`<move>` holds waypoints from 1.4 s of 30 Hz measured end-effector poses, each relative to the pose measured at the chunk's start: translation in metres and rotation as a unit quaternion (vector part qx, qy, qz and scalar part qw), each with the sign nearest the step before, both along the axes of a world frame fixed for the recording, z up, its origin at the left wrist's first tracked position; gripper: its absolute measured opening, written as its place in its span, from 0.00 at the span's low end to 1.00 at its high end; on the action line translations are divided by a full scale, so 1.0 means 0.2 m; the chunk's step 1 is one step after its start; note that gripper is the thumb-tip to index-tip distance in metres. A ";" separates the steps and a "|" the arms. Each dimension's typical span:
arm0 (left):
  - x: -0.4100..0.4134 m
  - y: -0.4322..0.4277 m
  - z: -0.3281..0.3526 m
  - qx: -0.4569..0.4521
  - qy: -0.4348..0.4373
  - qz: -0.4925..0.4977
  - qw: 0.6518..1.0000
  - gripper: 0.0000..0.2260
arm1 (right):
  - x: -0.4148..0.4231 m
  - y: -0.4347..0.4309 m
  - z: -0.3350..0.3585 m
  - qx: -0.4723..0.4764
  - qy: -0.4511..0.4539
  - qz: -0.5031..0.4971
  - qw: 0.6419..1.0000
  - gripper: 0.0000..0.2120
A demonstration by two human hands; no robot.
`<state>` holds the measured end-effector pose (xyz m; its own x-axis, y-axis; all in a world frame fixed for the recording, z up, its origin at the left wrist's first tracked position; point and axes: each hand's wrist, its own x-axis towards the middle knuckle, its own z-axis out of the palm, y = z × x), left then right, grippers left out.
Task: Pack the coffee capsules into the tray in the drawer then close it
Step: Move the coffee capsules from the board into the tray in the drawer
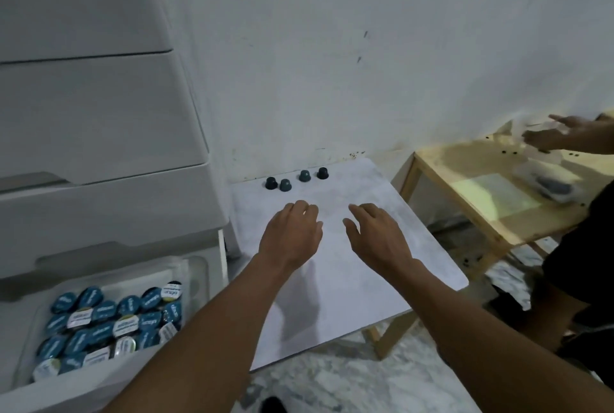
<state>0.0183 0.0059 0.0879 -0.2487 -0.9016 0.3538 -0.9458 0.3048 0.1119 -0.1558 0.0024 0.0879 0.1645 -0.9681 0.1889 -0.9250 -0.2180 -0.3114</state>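
Note:
Several dark coffee capsules (285, 184) stand upside down in a row at the far edge of a small white table (349, 279). My left hand (290, 233) and my right hand (378, 233) hover palm down over the table's middle, a little short of the capsules, fingers apart and holding nothing. At the lower left, the bottom drawer (109, 379) of a white plastic drawer unit is pulled out. A tray (30, 339) inside it holds several capsules with blue and white foil lids (106, 323).
The white drawer unit (99, 147) rises at the left, upper drawers closed. A wall stands behind the table. At the right, a wooden table (491, 200) carries a plastic bag (548, 183); another person's hands (558, 133) reach over it. Marbled floor lies below.

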 end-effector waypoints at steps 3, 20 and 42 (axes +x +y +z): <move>0.02 -0.13 -0.04 0.022 0.001 0.020 1.000 0.11 | 0.01 -0.15 -0.04 0.016 -0.006 0.014 1.000 0.18; 0.19 -0.81 -0.18 0.085 0.035 0.140 0.986 0.11 | 0.21 -0.97 -0.24 0.092 -0.008 0.110 0.990 0.15; 0.45 -1.41 -0.66 0.235 0.158 0.182 0.942 0.17 | 0.66 -1.57 -0.65 0.177 -0.064 0.191 0.963 0.14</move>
